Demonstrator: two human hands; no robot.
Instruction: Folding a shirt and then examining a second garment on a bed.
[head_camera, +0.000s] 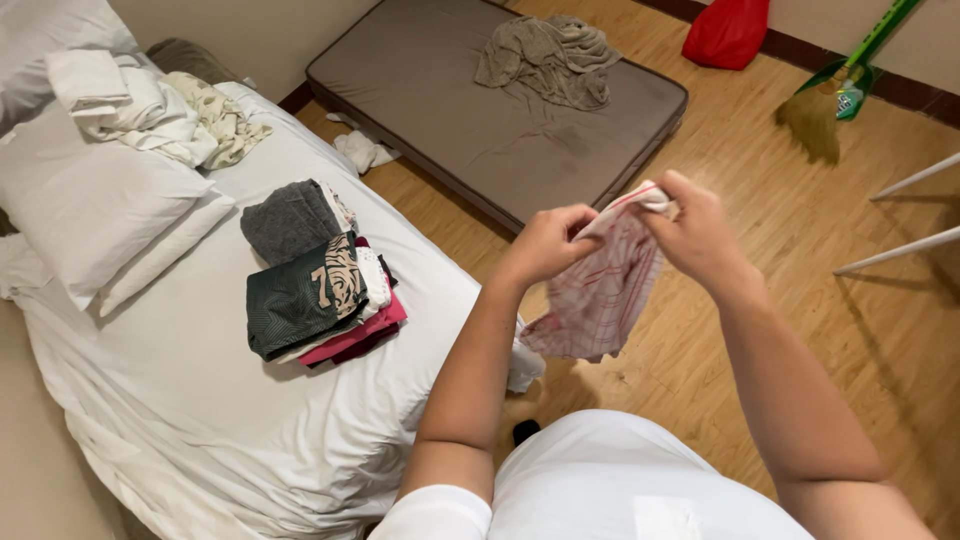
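Both my hands hold up a small white cloth with red checks (603, 285) in front of my chest. My left hand (548, 243) pinches its upper left edge, and my right hand (695, 232) grips the upper right corner. The cloth hangs down between them over the wooden floor. To the left, on the white bed (150, 400), lies a pile of folded clothes (320, 290) with a dark green printed garment on top and a grey folded piece behind it.
White pillows (90, 190) and crumpled white linen (130, 100) lie at the head of the bed. A brown floor mattress (450, 110) carries a rumpled grey garment (545, 60). A red bag (727, 30), a green broom (835, 95) and white rack legs (900, 215) stand at the right.
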